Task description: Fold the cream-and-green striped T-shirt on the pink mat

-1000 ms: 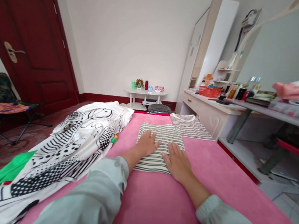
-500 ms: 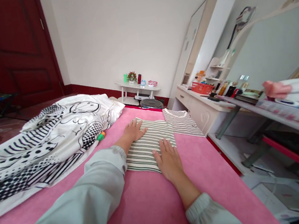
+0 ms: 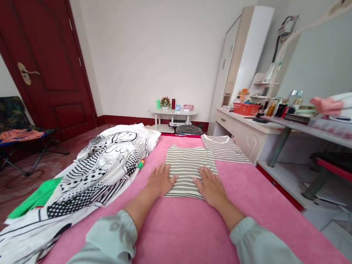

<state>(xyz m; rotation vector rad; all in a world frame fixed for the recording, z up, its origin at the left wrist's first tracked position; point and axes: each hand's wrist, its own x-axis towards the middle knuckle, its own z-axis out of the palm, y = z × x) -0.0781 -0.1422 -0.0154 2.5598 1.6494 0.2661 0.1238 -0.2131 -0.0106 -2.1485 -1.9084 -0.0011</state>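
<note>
A folded striped garment (image 3: 189,165), cream with dark lines, lies flat on the pink bed cover (image 3: 181,240). My left hand (image 3: 161,179) rests with spread fingers on its left edge. On its near right part lies my right hand (image 3: 212,187), palm down with the fingers stretched out. Neither hand grips the cloth. Just beyond, to the right, a second striped top (image 3: 226,147) with a white neckline is laid out, touching or partly under the first; I cannot tell which.
Left on the bed lies a crumpled black-and-white patterned cloth (image 3: 102,168), with a green cloth (image 3: 36,197) beside it. A folding chair (image 3: 8,129) stands by the door. Along the right are a dressing table (image 3: 244,133) with a red basket (image 3: 246,108) and a grey-topped table (image 3: 326,130).
My left hand has slid nearer along the garment's left edge. My right hand stays on its near right part. The view has tilted up and turned left, showing more of the chair.
</note>
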